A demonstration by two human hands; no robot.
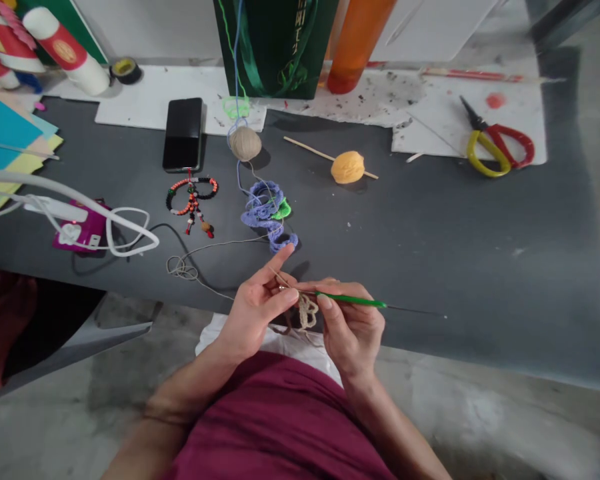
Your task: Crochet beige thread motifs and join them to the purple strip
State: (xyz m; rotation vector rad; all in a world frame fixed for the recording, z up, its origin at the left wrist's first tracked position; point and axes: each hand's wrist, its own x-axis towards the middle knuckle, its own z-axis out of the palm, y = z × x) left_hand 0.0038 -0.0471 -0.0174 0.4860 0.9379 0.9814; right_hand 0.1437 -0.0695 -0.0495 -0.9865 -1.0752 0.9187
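Observation:
Between finger and thumb, my left hand (253, 307) pinches a small beige crochet piece (307, 311), with its index finger stretched toward the table. My right hand (353, 327) grips a crochet hook (353, 300) by its green handle; the hook's thin far end sticks out to the right. The hook's working tip meets the beige loops by my left fingers, partly hidden. Grey-beige yarn (220, 243) trails over the table from a yarn ball (245, 144). Just beyond my left index finger lies a blue crochet strip (267, 210) with a green part.
Behind are a phone (183, 135), a beaded bracelet (193, 198), a yellow yarn ball (348, 167) on a stick, scissors (497, 143), a green bag (277, 50) and an orange bottle (360, 43). White cables (130, 233) and a purple box (83, 225) lie left, near a person's sleeve (10, 327).

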